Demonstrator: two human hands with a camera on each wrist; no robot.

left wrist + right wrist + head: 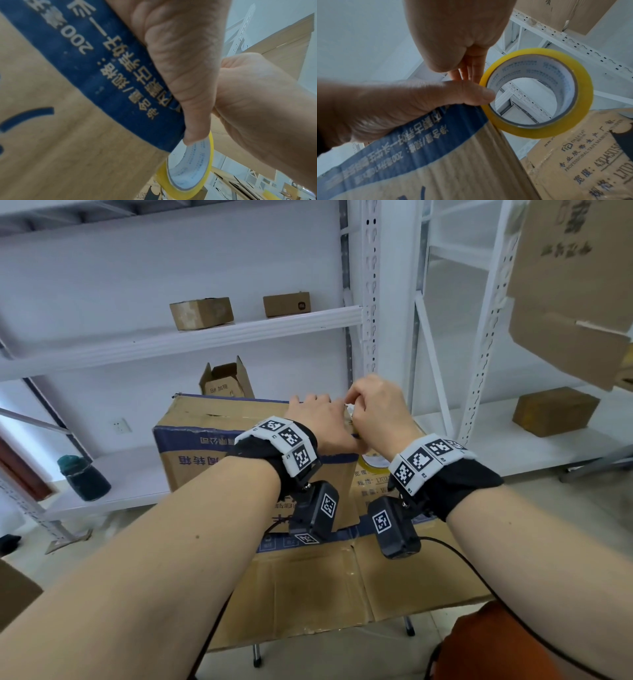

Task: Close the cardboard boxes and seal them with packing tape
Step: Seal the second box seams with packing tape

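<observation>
A large cardboard box [212, 440] with a blue printed band stands on flattened cardboard, its top flaps down. My left hand [315, 416] lies over its top right corner, fingers flat on top. Its thumb [187, 94] presses down the blue band [96, 67], and the thumb tip touches the yellow tape roll [171, 185]. My right hand [376, 409] is curled tight just right of it at the same corner, apparently pinching the tape; the strip itself is hidden. The roll [583, 97] hangs at the box corner [453, 169] below both hands, also visible under my right wrist [374, 463].
A second printed box [582, 155] stands just right of the big one. Behind it is a small open box [226, 381]. White racks hold small boxes [201, 313] [287, 304] [555, 410] and a dark green bottle [84, 477]. A large box [575, 285] looms at the upper right.
</observation>
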